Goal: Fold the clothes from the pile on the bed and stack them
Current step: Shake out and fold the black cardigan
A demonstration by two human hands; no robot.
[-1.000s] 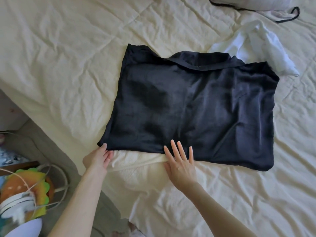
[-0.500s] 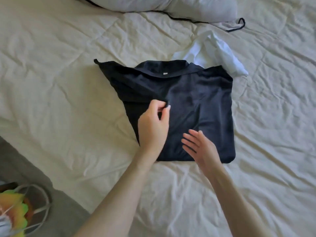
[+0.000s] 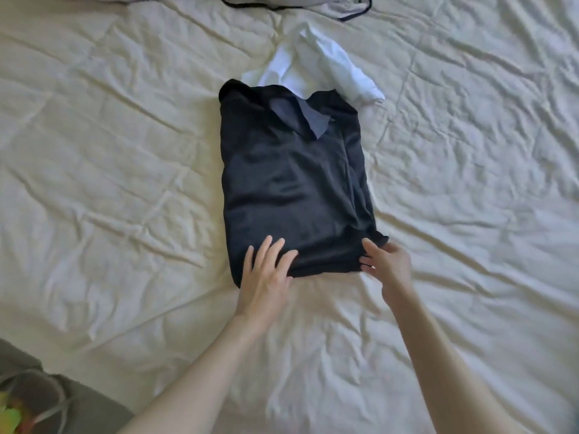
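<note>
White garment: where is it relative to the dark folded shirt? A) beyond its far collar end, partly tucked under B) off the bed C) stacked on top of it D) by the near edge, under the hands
A: the white garment shows past the collar end of the dark shirt, whose edge overlaps it; both hands are at the opposite, near edge.

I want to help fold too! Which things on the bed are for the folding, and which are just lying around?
For the folding:
- black shirt, half folded, left hand flat on it, right hand gripping its near corner
- white garment, crumpled behind it

Just lying around:
- cream bedsheet
- black-trimmed white bundle at the top edge
</note>
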